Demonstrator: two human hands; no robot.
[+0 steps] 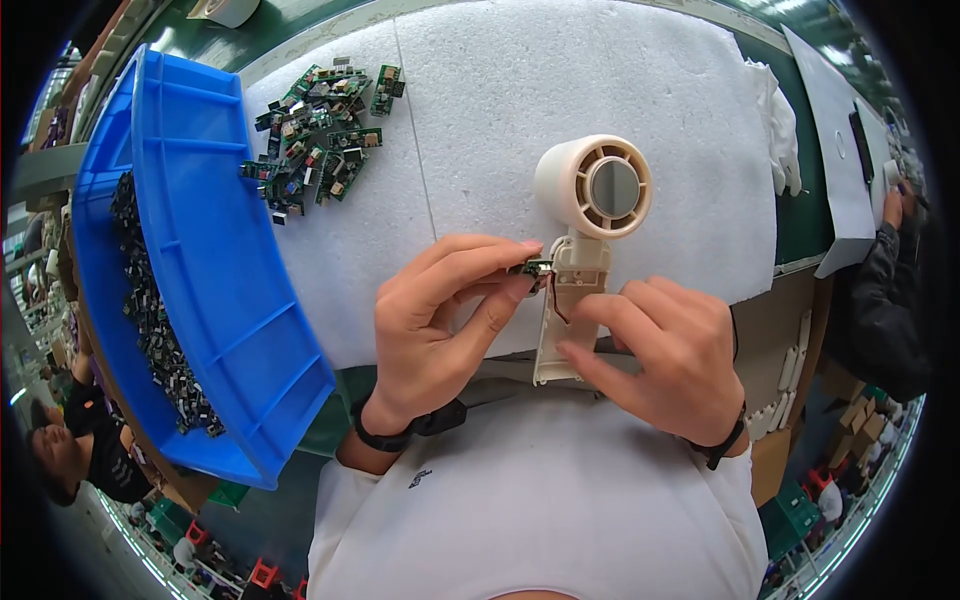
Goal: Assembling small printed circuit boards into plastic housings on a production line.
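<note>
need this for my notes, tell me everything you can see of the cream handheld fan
The cream handheld fan looks like matte plastic: a round drum head with a slotted grille around a grey hub, on a flat handle that lies open on the white foam pad, wires showing. The right hand holds the handle; the left hand pinches a small circuit board at its neck.

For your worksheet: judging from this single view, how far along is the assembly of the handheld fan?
Done: the cream plastic handheld fan has its round head assembled. In hand: the left hand pinches a small green circuit board at the open handle, which the right hand steadies. Left: the handle is uncovered, and a pile of green circuit boards waits.
</note>
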